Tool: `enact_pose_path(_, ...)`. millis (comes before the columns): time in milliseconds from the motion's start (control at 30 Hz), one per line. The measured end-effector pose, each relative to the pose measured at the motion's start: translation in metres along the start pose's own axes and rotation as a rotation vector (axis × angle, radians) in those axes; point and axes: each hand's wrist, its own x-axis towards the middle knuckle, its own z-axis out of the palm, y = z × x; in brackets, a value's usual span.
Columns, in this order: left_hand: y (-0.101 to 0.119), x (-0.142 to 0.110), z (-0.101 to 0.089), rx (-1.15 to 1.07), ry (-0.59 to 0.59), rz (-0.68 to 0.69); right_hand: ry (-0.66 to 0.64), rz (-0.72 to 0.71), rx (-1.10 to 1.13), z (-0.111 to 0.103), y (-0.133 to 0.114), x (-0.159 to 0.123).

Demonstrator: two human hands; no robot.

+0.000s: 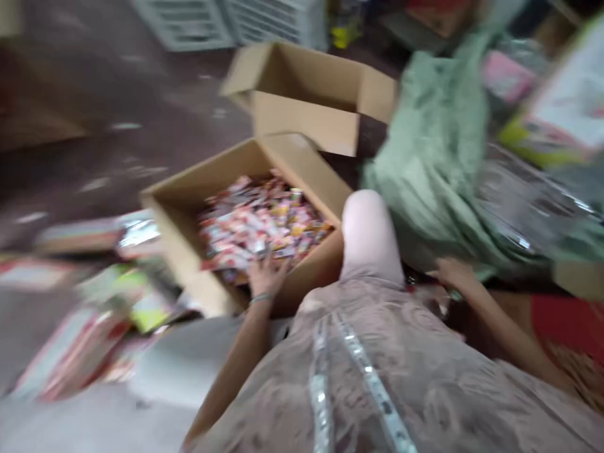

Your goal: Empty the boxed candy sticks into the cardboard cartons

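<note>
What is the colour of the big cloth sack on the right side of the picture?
The sack is pale green, best seen in the head view.

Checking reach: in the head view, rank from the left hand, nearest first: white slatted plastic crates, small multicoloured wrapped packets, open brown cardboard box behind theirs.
1. Wrapped packets, at the left hand's fingertips.
2. Rear brown box, beyond, slightly right.
3. White crates, farthest, top edge.

Small wrapped packets (250, 221), shiny in pink, red, white and yellow, lie in a loose, jumbled heap | inside an open cardboard box (182, 258), plain brown, flaps spread, its mouth facing up | the box sits at a slant on the dark floor (136, 94).
</note>
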Motion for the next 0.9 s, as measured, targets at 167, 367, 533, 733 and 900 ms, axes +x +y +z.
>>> enact_pose_path(167,0.012,0.015,-0.015,-0.242,-0.171,-0.073,0.698,-0.620,0.219,-0.021,-0.105,0.062)
enact_pose_path(367,-0.027,0.021,-0.050,-0.385,0.027,-0.148,0.377,-1.400,0.036,0.012,-0.318,0.108)
enact_pose_path(533,-0.167,0.007,-0.098,-0.330,0.397,-0.484,0.097,-1.445,-0.340,0.065,-0.360,0.128)
enact_pose_path(733,-0.292,-0.010,-0.079,-0.128,0.105,-0.682,0.134,-1.430,-0.382,0.068,-0.351,0.141)
enact_pose_path(900,-0.310,0.018,-0.020,-0.157,-0.066,-0.433,0.120,-1.413,-0.447,0.067,-0.342,0.145)
